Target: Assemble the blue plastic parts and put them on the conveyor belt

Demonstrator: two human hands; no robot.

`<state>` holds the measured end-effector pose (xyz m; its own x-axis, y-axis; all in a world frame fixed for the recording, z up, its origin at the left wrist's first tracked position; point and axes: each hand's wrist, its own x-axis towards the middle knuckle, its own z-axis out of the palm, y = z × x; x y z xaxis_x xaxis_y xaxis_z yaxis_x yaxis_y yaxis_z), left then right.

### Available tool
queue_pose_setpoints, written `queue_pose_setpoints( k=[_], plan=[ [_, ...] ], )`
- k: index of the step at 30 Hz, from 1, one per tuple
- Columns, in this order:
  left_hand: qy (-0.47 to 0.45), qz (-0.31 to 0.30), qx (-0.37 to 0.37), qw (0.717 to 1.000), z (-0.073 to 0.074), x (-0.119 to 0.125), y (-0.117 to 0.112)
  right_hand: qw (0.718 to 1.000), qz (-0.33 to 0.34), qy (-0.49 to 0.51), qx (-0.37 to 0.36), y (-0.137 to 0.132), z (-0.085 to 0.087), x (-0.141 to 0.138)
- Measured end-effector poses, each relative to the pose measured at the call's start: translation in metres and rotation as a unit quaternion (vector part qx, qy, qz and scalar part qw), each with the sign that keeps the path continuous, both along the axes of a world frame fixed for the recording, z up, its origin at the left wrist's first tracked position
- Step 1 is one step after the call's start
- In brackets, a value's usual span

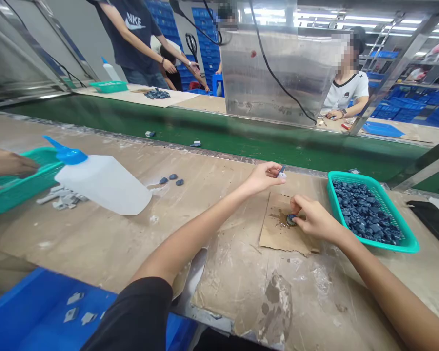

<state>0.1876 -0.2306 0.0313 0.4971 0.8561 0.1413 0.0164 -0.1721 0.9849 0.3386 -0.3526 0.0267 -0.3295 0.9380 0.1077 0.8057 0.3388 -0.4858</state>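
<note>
My left hand (265,176) is raised a little over the table, its fingers pinched on a small blue and white part (281,172). My right hand (312,218) rests on a stained piece of cardboard (278,234), fingers closed on a small dark round part (290,220) pressed against a glue smear. A teal basket (409,241) full of dark blue parts stands just right of my right hand.
A white glue bottle with a blue nozzle (102,180) lies at the left, next to grey parts and a teal basket (7,195) that another person's hand touches. Three loose blue parts (171,180) lie mid-table. A green conveyor belt (205,126) runs behind; people work beyond it.
</note>
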Motion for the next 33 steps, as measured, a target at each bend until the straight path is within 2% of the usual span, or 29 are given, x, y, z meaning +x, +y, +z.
queue_pose_setpoints(
  k=[6,8,10,12,15,18,21,24,29,33],
  plan=[
    [0.002,-0.019,0.057,0.998,-0.004,0.0,-0.003,1.0,0.006,-0.018,0.004,-0.003,0.004,-0.004],
    [0.015,-0.021,0.091,0.995,-0.003,0.0,-0.007,1.0,-0.002,0.023,0.002,-0.002,0.007,-0.001],
    [0.036,-0.019,0.146,0.988,0.0,-0.001,-0.013,0.992,-0.017,0.123,-0.015,0.0,0.011,0.006],
    [0.054,-0.02,0.207,0.977,0.003,0.0,-0.02,0.964,-0.047,0.259,-0.048,0.003,0.015,0.013],
    [0.062,-0.041,0.274,0.959,0.006,0.001,-0.03,0.895,-0.117,0.426,-0.061,0.005,0.023,0.021],
    [0.062,-0.05,0.314,0.946,0.006,0.004,-0.039,0.839,-0.167,0.516,-0.039,0.004,0.028,0.019],
    [0.073,-0.034,0.35,0.933,0.005,0.006,-0.045,0.81,-0.186,0.553,-0.058,0.003,0.03,0.014],
    [0.087,-0.024,0.372,0.924,0.004,0.007,-0.047,0.81,-0.196,0.549,-0.057,0.002,0.028,0.01],
    [0.096,-0.017,0.386,0.918,0.003,0.007,-0.048,0.824,-0.207,0.525,-0.041,0.004,0.025,0.008],
    [0.108,0.008,0.418,0.902,0.001,0.006,-0.049,0.838,-0.204,0.506,-0.02,0.002,0.021,0.004]
  ],
)
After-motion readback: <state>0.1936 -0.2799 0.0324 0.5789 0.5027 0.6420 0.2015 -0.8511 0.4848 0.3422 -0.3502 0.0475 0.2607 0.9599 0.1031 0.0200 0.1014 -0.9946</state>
